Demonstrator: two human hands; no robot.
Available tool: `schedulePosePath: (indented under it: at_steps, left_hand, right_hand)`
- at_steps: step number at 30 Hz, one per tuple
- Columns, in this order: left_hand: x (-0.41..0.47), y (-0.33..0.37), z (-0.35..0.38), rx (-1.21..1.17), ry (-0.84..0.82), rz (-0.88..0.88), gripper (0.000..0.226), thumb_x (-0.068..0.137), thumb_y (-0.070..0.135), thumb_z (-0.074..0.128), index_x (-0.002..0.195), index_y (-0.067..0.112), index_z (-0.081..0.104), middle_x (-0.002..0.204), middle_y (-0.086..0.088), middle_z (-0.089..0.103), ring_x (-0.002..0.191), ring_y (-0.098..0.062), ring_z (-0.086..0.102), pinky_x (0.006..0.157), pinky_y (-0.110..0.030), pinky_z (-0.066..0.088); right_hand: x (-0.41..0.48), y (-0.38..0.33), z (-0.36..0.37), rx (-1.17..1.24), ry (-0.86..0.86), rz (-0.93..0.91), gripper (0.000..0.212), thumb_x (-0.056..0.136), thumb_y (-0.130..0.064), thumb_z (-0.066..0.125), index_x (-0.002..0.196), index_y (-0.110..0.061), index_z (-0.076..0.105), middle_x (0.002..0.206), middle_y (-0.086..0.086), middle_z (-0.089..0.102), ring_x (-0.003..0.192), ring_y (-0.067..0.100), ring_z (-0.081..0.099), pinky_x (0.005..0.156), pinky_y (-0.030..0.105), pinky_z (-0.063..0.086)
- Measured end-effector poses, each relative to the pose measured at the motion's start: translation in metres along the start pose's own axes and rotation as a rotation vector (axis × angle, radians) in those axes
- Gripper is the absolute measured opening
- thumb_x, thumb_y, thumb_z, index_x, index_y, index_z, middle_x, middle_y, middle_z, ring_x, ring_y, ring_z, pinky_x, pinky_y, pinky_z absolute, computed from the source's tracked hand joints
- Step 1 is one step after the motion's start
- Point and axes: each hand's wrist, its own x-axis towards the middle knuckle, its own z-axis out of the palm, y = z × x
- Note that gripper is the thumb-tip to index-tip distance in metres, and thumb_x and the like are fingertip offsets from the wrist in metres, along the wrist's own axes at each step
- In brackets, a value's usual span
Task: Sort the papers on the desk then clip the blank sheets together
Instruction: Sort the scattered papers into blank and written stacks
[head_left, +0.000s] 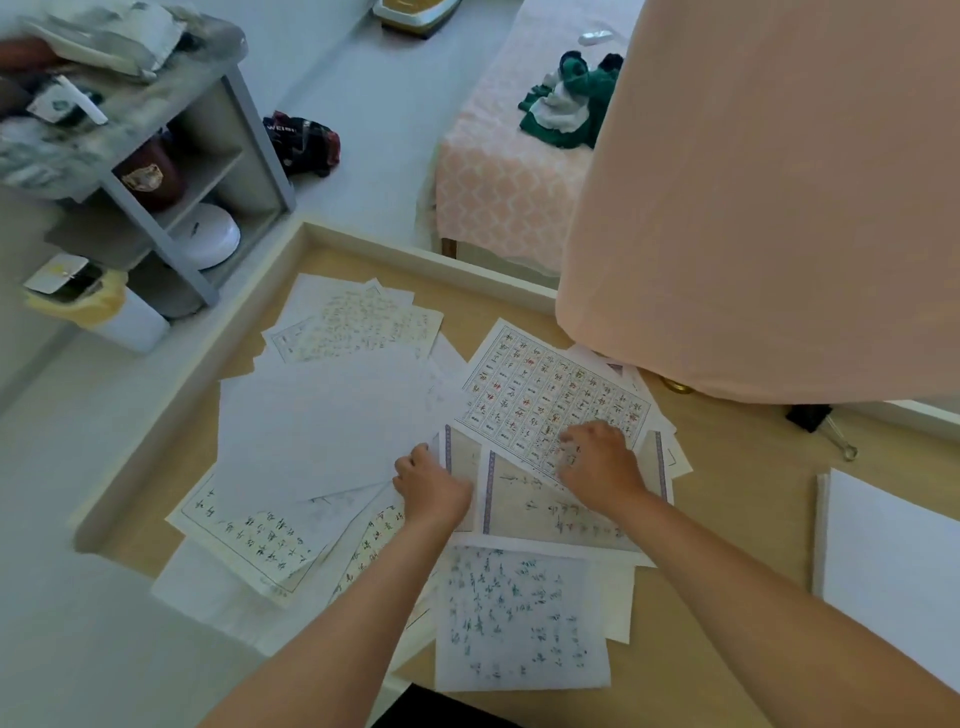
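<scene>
Printed and blank papers lie fanned over the wooden desk (727, 597). A large blank sheet (322, 426) covers the middle left of the pile. My left hand (431, 486) pinches that blank sheet at its lower right corner. My right hand (600, 460) rests with curled fingers on a printed grid sheet (550, 389); whether it grips the sheet is unclear. A calligraphy sheet (519, 618) lies nearest me. At the right edge sits a stack of blank sheets (893, 566). A black binder clip (815, 421) lies at the back right.
A pink cloth (753, 208) hangs over the desk's back right corner. A raised rim (197, 364) borders the desk at left and back. On the floor beyond stand a grey shelf unit (171, 156), a bin (98, 306) and a pink bed (509, 171).
</scene>
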Motion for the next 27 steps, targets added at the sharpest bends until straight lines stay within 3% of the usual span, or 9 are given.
schedulePosePath:
  at_steps: [3, 8, 11, 14, 18, 21, 22, 24, 27]
  left_hand:
    - [0.003, 0.002, -0.002, -0.262, -0.108, -0.071, 0.056, 0.081, 0.012, 0.072, 0.129, 0.009, 0.044, 0.116, -0.006, 0.053, 0.091, -0.019, 0.057, 0.069, -0.027, 0.049]
    - [0.001, 0.005, 0.003, -0.360, -0.238, -0.047, 0.034, 0.081, 0.012, 0.075, 0.113, 0.013, 0.062, 0.103, -0.003, 0.069, 0.090, -0.022, 0.066, 0.074, -0.033, 0.057]
    - [0.001, 0.003, 0.001, -0.378, -0.255, -0.043, 0.028, 0.084, 0.014, 0.074, 0.108, 0.015, 0.061, 0.103, -0.004, 0.069, 0.086, -0.019, 0.065, 0.067, -0.030, 0.056]
    - [0.000, -0.002, -0.005, -0.365, -0.275, -0.035, 0.030, 0.085, 0.018, 0.074, 0.112, 0.015, 0.060, 0.106, -0.004, 0.069, 0.086, -0.017, 0.065, 0.058, -0.026, 0.050]
    - [-0.001, -0.005, -0.009, -0.330, -0.287, 0.031, 0.031, 0.085, 0.017, 0.073, 0.112, 0.017, 0.058, 0.109, -0.003, 0.068, 0.094, -0.019, 0.066, 0.078, -0.037, 0.057]
    - [-0.005, -0.007, -0.008, -0.319, -0.289, 0.069, 0.040, 0.080, 0.017, 0.078, 0.110, 0.019, 0.052, 0.106, 0.001, 0.065, 0.094, -0.017, 0.063, 0.072, -0.033, 0.056]
    - [-0.006, -0.008, -0.009, -0.320, -0.292, 0.082, 0.042, 0.079, 0.014, 0.078, 0.111, 0.020, 0.051, 0.105, 0.002, 0.064, 0.093, -0.016, 0.063, 0.066, -0.028, 0.054]
    - [-0.009, -0.007, -0.010, -0.320, -0.293, 0.120, 0.042, 0.081, 0.008, 0.072, 0.116, 0.022, 0.052, 0.105, 0.003, 0.065, 0.089, -0.011, 0.062, 0.059, -0.023, 0.050]
    - [-0.006, -0.006, -0.017, -0.298, -0.281, 0.121, 0.027, 0.091, 0.005, 0.054, 0.114, 0.019, 0.057, 0.111, -0.005, 0.067, 0.089, -0.015, 0.062, 0.069, -0.029, 0.054]
  right_hand:
    - [0.015, 0.004, -0.008, -0.024, -0.113, 0.094, 0.087, 0.073, -0.054, 0.075, 0.147, -0.036, 0.034, 0.161, 0.003, 0.015, 0.147, 0.029, 0.014, 0.113, 0.054, 0.031]
    - [-0.001, -0.008, 0.011, -0.146, -0.171, 0.023, 0.117, 0.062, -0.079, 0.065, 0.155, -0.036, 0.008, 0.164, 0.001, -0.009, 0.151, 0.030, -0.004, 0.115, 0.058, 0.016]
    - [-0.012, -0.008, 0.022, -0.190, -0.132, -0.035, 0.101, 0.080, -0.067, 0.059, 0.156, -0.029, 0.004, 0.165, 0.005, -0.007, 0.151, 0.029, -0.005, 0.118, 0.058, 0.015]
    - [-0.016, -0.005, 0.021, -0.290, -0.043, -0.120, 0.080, 0.094, -0.049, 0.050, 0.157, -0.019, 0.010, 0.164, 0.011, 0.006, 0.151, 0.031, 0.007, 0.113, 0.053, 0.033]
    - [-0.017, -0.007, 0.020, -0.322, -0.060, -0.138, 0.062, 0.096, -0.014, 0.047, 0.153, -0.013, 0.024, 0.160, 0.012, 0.025, 0.146, 0.030, 0.026, 0.103, 0.045, 0.043]
    - [-0.018, -0.017, 0.003, -0.157, 0.146, -0.098, 0.035, 0.093, -0.007, 0.043, 0.121, -0.016, 0.061, 0.110, 0.005, 0.068, 0.098, 0.025, 0.063, 0.069, 0.029, 0.044]
    - [-0.019, -0.020, -0.006, -0.089, 0.194, -0.048, 0.025, 0.090, -0.010, 0.045, 0.101, -0.019, 0.065, 0.089, 0.001, 0.068, 0.081, 0.024, 0.063, 0.059, 0.026, 0.038]
    - [-0.020, -0.022, -0.027, 0.076, 0.213, 0.037, 0.016, 0.083, -0.014, 0.051, 0.069, -0.019, 0.054, 0.061, -0.002, 0.054, 0.059, 0.022, 0.052, 0.050, 0.026, 0.026]
    - [-0.018, -0.010, -0.058, 0.491, 0.137, 0.124, 0.024, 0.077, -0.005, 0.051, 0.061, -0.016, 0.038, 0.057, 0.004, 0.035, 0.054, 0.019, 0.033, 0.059, 0.032, 0.020]
